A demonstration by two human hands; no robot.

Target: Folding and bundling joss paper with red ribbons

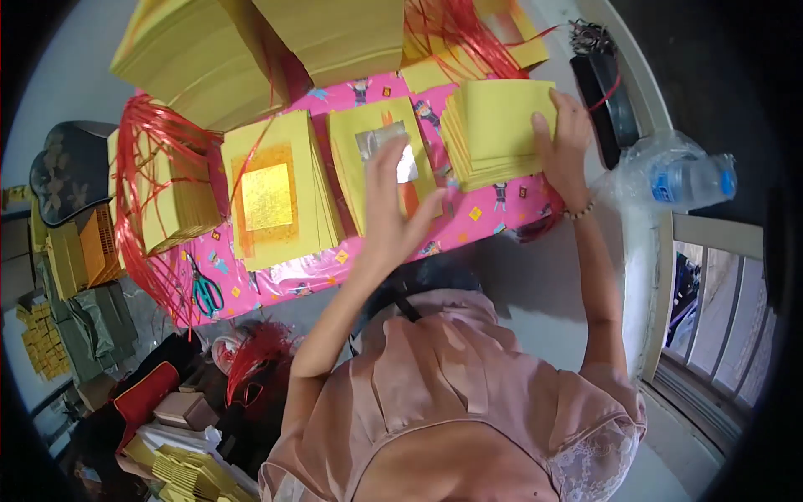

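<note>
My left hand (393, 205) is open, fingers spread, lying on the yellow paper stack with a silver foil square (381, 159) in the middle of the pink surface (493, 213). My right hand (565, 146) grips the edge of the plain yellow paper stack (493, 130) just right of it. To the left sits a gold foil stack (272, 197), with scissors (205, 293) near the edge. A water bottle (682, 180) lies at far right.
</note>
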